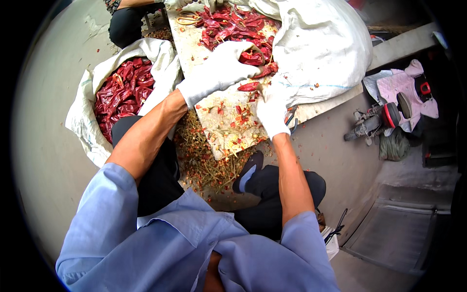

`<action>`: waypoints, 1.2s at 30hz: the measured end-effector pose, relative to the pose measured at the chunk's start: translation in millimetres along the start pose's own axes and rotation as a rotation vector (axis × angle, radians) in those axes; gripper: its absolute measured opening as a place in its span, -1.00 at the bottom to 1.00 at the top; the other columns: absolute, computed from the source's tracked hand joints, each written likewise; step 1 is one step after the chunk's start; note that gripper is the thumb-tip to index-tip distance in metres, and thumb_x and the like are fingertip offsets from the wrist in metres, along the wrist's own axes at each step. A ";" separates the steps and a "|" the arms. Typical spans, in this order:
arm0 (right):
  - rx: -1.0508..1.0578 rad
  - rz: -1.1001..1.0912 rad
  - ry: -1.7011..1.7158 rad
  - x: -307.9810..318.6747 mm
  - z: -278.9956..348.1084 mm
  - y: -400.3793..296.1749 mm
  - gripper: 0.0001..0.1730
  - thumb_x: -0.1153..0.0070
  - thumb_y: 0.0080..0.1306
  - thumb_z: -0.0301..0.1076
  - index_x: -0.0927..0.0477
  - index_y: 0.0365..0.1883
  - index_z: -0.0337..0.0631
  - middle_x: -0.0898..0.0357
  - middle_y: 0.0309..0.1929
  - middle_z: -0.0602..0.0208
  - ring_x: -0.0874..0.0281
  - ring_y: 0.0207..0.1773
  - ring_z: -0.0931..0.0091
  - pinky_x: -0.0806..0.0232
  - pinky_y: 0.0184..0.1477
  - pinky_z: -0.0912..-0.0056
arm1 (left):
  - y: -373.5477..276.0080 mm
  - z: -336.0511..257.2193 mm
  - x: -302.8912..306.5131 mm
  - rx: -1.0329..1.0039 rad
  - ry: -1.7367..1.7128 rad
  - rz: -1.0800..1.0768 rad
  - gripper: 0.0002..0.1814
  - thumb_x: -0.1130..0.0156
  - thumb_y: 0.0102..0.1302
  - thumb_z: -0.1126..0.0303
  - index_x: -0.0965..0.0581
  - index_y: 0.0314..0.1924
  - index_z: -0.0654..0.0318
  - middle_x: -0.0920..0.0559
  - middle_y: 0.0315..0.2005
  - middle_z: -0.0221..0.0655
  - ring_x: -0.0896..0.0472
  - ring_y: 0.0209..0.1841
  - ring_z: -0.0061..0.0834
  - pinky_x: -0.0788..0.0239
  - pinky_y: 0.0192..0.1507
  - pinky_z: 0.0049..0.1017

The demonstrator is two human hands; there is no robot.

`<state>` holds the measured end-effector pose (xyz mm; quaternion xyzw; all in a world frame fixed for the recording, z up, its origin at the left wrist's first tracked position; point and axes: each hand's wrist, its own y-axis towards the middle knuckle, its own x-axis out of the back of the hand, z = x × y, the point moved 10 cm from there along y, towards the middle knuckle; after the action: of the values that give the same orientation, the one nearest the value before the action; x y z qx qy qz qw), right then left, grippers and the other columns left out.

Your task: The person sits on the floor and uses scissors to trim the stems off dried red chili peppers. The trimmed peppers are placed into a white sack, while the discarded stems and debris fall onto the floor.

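Note:
My left hand (222,69), in a white knit glove, is closed around several dried red chili peppers (251,57) above a pale board. My right hand (270,106), also gloved in white, is just below it, near a single red chili (249,86); whether its fingers hold anything is hard to tell. A heap of dried red chilies (233,25) lies on the far part of the board (215,109). Seeds, stems and red scraps cover its near end. At the left, an open white woven sack (82,106) is full of red chilies (126,91).
A bulging white woven sack (324,47) rests on the board's right side. Scissors (188,18) lie at its far left edge. Stems and seeds (204,160) are piled on the floor. Another person's knee and gloved hands show at the top. A parked scooter (379,120) stands right.

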<state>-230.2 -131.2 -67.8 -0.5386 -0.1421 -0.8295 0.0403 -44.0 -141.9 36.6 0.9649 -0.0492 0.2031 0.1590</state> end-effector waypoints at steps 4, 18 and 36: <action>0.037 -0.038 -0.220 -15.4 -19.6 46.1 -0.59 -0.16 0.31 -0.38 -0.69 0.13 -0.24 -0.66 0.13 -0.12 -0.53 0.28 0.01 -0.35 0.34 0.02 | 0.3 7.6 0.7 0.050 -0.030 0.007 -0.68 -0.44 0.33 0.41 -0.64 0.06 0.24 -0.61 -0.55 -0.48 -0.50 -0.54 -0.76 -0.35 -0.49 -0.58; 0.227 -0.198 -0.052 23.3 27.2 23.3 -0.78 -0.20 0.35 -0.27 -0.76 -0.12 -0.12 -0.73 -0.22 0.09 -0.66 -0.12 0.10 -0.47 0.01 0.01 | -8.4 5.4 -5.9 -0.170 0.396 0.042 -0.65 -0.37 0.20 0.25 -0.68 -0.04 0.25 -0.74 -0.24 -0.05 -0.72 -0.11 -0.02 -0.55 -0.02 -0.14; -0.012 -0.147 0.565 81.6 46.7 -15.0 -0.82 -0.28 0.38 -0.41 -0.75 -0.11 -0.30 -0.78 -0.26 0.16 -0.73 -0.29 0.40 -0.53 -0.21 0.31 | -28.0 4.5 -54.5 -0.045 0.252 0.307 -0.58 -0.34 0.24 0.11 -0.70 -0.07 0.31 -0.68 -0.39 0.05 -0.68 -0.34 -0.02 -0.49 -0.22 -0.17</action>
<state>-226.3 -96.8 20.9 -0.2748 -0.1589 -0.9482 0.0150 -87.6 -115.3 2.5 0.9092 -0.1798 0.3431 0.1525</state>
